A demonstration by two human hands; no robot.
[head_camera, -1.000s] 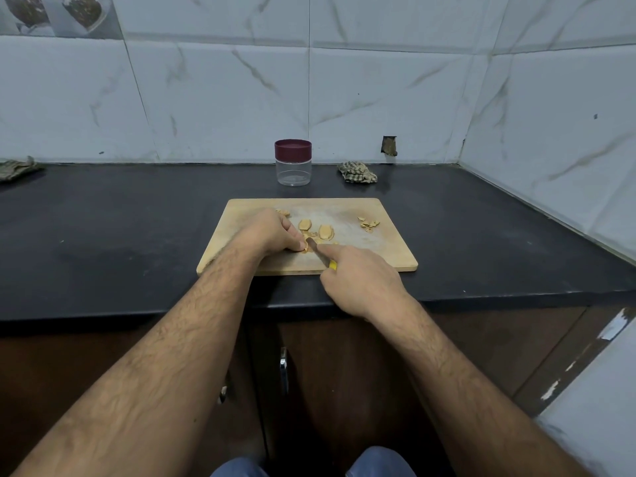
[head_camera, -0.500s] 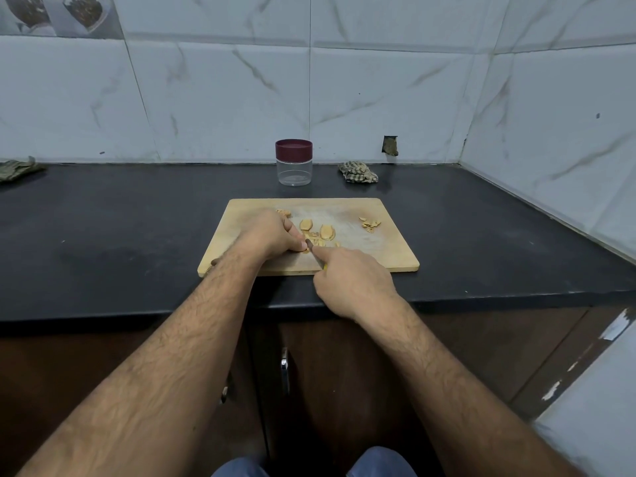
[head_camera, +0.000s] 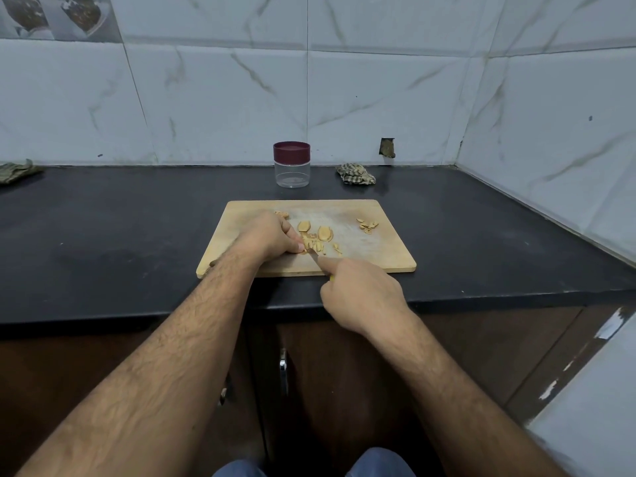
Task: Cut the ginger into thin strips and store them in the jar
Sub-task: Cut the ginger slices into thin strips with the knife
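- Step in hand, as judged: slicing ginger slices into strips on the wooden cutting board.
- Left hand rests on the board, fingers curled together, tips pressing the ginger down beside the blade.
- Right hand grips the knife; forefinger extended along its spine, other fingers wrapped round the handle, mostly hidden.
- Further slices and a small pile of scraps lie farther back and to the right on the board.
- Jar stands behind the board, maroon lid on, nothing visible inside.
- Recommendation: keep left fingertips tucked behind the knuckles, advance in narrow even steps, cut through fully.
- Risk: small pieces may slip under the blade.
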